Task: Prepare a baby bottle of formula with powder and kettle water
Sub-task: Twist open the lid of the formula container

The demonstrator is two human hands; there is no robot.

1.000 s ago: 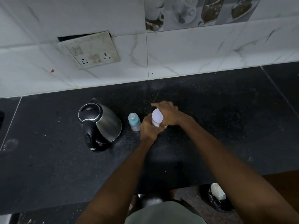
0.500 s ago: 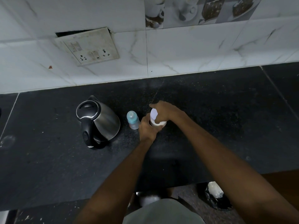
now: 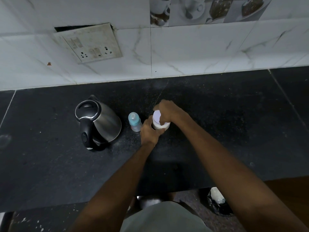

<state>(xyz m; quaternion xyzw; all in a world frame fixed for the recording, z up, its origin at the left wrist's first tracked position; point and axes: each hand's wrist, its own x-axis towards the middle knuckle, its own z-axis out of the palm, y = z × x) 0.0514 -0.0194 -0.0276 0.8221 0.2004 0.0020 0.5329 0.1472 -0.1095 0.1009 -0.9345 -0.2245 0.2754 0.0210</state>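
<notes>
Powder jar held in both hands

Left hand (image 3: 149, 131) grips the white powder jar (image 3: 159, 122) low on its body; right hand (image 3: 168, 111) clasps its lid (image 3: 156, 115). Baby bottle (image 3: 134, 121) stands just left of this grip, kettle (image 3: 97, 122) beyond, on the dark surface (image 3: 234, 131).

A dark speckled stone counter (image 3: 50, 164) meets a wall of white marble-look tiles (image 3: 200, 52). A grimy switch-and-socket plate (image 3: 89, 43) sits tilted on the wall with a dark gap above it, and a strip of picture tiles (image 3: 200, 10) showing cups runs along the top. Below the counter edge, a black bag (image 3: 215, 205) lies on the floor.
</notes>
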